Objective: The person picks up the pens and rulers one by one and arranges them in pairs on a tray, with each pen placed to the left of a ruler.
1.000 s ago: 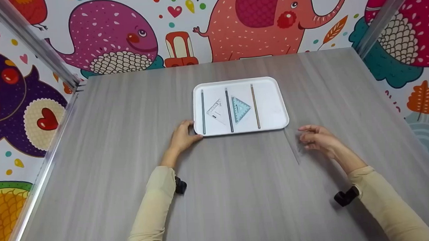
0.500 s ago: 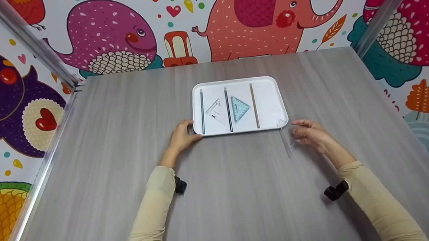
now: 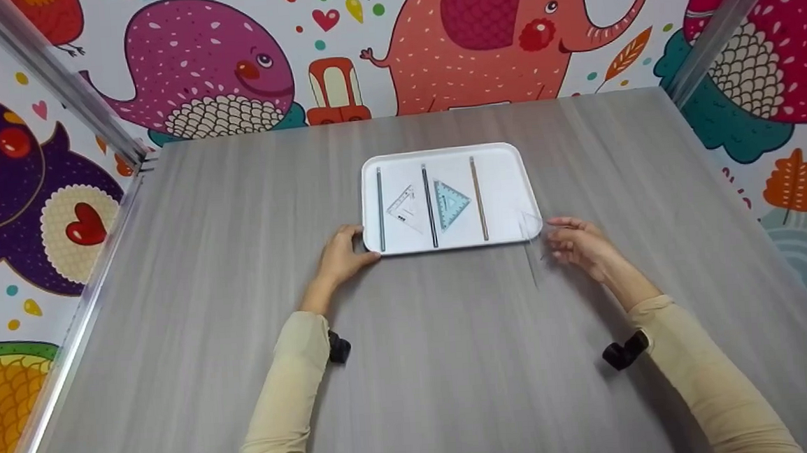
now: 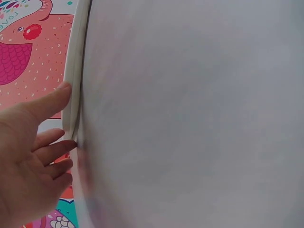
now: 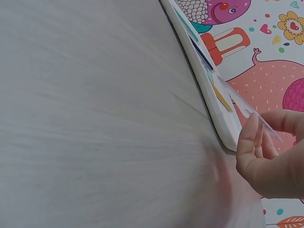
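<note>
A white rectangular tray lies on the table. My left hand holds its near left corner, thumb at the front rim and fingers along the left side. In the left wrist view, that thumb and fingertips touch the tray's edge. My right hand pinches a thin transparent set square, whose outline is faint, over the near right corner. In the right wrist view, thumb and fingers grip the clear plastic above the tray. Several pencils, a clear set square and a bluish set square lie inside the tray.
A dark green pencil, a black pencil and a brown-yellow pencil stand parallel in the tray. Grey wood-grain table surrounds it. Walls with printed animals rise behind and at both sides.
My right hand has moved left and slightly away from me, bringing the clear set square over the tray's near right corner. The left hand stays at the tray.
</note>
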Motion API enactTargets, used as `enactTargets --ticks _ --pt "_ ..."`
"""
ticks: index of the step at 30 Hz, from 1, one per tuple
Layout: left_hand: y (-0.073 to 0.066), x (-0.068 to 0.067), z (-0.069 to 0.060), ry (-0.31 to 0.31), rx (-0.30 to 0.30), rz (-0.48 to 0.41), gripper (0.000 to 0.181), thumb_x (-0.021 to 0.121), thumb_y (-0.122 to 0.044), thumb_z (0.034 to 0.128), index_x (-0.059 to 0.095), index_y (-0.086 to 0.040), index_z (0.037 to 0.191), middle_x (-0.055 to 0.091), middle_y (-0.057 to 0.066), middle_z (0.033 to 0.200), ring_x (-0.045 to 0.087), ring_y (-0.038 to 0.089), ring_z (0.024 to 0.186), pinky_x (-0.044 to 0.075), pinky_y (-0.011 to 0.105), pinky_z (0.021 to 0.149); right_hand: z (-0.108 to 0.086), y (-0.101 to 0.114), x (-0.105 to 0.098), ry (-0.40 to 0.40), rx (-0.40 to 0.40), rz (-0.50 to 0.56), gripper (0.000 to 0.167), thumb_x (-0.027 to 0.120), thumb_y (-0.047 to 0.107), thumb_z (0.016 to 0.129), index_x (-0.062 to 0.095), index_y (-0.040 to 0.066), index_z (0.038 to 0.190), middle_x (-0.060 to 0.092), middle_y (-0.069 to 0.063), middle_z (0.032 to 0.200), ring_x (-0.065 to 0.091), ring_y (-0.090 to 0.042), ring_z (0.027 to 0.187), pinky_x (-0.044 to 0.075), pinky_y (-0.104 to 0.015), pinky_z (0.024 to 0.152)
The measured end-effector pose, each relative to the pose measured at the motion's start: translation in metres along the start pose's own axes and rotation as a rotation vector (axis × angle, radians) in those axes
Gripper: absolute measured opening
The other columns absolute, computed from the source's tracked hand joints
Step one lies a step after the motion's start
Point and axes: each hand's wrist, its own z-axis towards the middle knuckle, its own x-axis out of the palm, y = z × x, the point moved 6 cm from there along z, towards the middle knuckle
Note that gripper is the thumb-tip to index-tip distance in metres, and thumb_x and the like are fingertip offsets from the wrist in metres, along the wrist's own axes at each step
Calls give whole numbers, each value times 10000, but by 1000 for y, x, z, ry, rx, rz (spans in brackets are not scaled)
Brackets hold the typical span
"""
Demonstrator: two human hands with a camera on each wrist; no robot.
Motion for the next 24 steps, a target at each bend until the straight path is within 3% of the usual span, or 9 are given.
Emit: enactTargets --ticks 6,24 --pt "-1 -1 0 -11 22 -17 525 755 -137 727 541 82 1154 545 207 1163 492 319 1119 369 386 986 2 3 -2 -12 -27 33 187 476 -23 885 579 127 928 578 23 680 540 -71 595 485 -188 548" --pt "-1 -2 -1 -7 18 -7 553 755 -144 728 527 84 1178 542 211 1184 483 316 1140 356 379 1000 21 17 1 -112 -54 50 220 473 -22 884 618 143 889 603 23 690 565 -74 646 503 -174 575"
